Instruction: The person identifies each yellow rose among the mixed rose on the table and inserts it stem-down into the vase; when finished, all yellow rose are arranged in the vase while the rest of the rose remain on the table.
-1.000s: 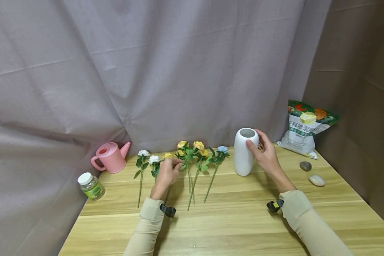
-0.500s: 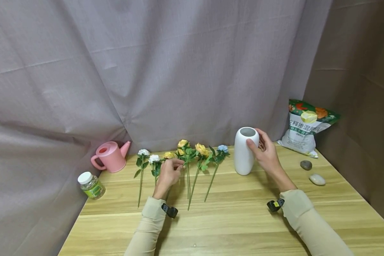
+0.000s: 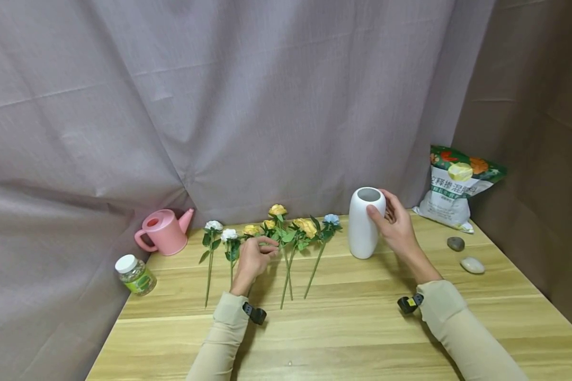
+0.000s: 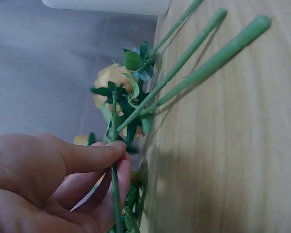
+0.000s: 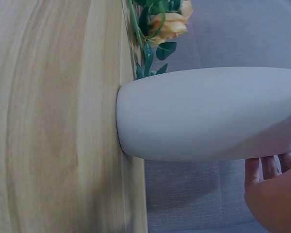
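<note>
Remotely, I watch the left hand pinch a green stem. The right hand grips an upright white vase

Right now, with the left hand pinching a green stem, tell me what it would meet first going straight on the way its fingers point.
The left hand would probably meet the green leaves among the yellow flowers first; their exact depth is hard to judge.
</note>
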Demonstrator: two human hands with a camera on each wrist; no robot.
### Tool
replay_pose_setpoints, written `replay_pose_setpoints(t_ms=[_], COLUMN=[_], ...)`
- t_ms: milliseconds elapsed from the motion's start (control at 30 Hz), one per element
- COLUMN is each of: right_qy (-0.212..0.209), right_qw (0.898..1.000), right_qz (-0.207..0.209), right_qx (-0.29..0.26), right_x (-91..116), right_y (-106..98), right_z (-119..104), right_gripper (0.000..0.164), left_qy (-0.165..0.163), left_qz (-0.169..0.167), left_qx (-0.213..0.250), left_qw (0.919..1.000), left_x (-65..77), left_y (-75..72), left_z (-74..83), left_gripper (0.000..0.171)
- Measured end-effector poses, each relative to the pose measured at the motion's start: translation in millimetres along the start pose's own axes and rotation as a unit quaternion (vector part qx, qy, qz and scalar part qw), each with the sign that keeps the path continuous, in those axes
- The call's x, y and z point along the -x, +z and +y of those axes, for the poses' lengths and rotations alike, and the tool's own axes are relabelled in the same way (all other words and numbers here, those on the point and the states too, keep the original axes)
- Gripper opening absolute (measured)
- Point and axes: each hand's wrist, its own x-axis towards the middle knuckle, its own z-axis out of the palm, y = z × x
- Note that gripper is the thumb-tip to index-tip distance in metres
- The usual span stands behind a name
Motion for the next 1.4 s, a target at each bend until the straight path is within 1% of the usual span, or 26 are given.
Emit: replay_pose_setpoints(t_ms=[100, 167, 233, 333, 467, 633, 767, 900, 1033, 1133, 1200, 1300, 1400], right_qy=[-0.002, -0.006, -0.008, -0.010, -0.010, -0.014, -0.016, -0.015, -0.015, -0.016, -0.015, -0.014, -0.011], right_qw=[1.000, 1.000, 1.000, 1.000, 1.000, 1.000, 1.000, 1.000, 1.000, 1.000, 1.000, 1.000, 1.000], right_qz=[0.004, 0.007, 0.008, 0.008, 0.009, 0.011, 0.012, 0.013, 0.012, 0.012, 0.013, 0.014, 0.011], right_qx=[-0.005, -0.006, -0.006, -0.004, -0.001, 0.001, 0.006, 0.003, -0.001, -0.001, -0.004, -0.003, 0.001], right_x=[-3, -4, -4, -4, -4, -4, -4, -3, -3, -3, -3, -3, -2], right_y=[-1, 0, 0, 0, 1, 1, 1, 1, 1, 2, 2, 2, 1], right_z=[13, 17, 18, 18, 17, 18, 18, 17, 17, 18, 18, 19, 18], right_gripper=[0.059, 0.058, 0.058, 0.058, 0.057, 0.056, 0.056, 0.056, 0.056, 0.056, 0.056, 0.056, 0.056], left_qy=[-0.005, -0.008, -0.008, 0.005, 0.021, 0.017, 0.013, 0.029, 0.047, 0.055, 0.052, 0.043, 0.034], left_qz=[-0.001, -0.002, -0.002, 0.004, 0.008, 0.004, -0.002, -0.001, -0.001, -0.011, -0.020, -0.031, -0.033], left_qx=[0.012, 0.021, 0.024, 0.015, 0.008, 0.018, 0.038, 0.069, 0.113, 0.164, 0.210, 0.289, 0.363], left_qw=[0.9999, 0.9997, 0.9997, 0.9999, 0.9997, 0.9997, 0.9992, 0.9972, 0.9925, 0.9849, 0.9762, 0.9558, 0.9307], left_x=[0.1, 0.1, -0.1, -0.7, -1.4, -1.4, -2.5, -4.1, -3.5, -2.9, -3.4, -5.1, -8.4], left_y=[2.1, 2.9, 3.2, 1.3, -3.9, -7.9, -9.1, -13.0, -19.2, -21.5, -21.1, -18.6, -13.9], left_z=[-1.6, -2.4, -2.4, 0.3, 7.7, 14.2, 15.0, 18.2, 28.6, 37.2, 42.7, 52.2, 63.6], left_gripper=[0.019, 0.020, 0.019, 0.017, 0.016, 0.018, 0.019, 0.020, 0.022, 0.024, 0.025, 0.026, 0.026])
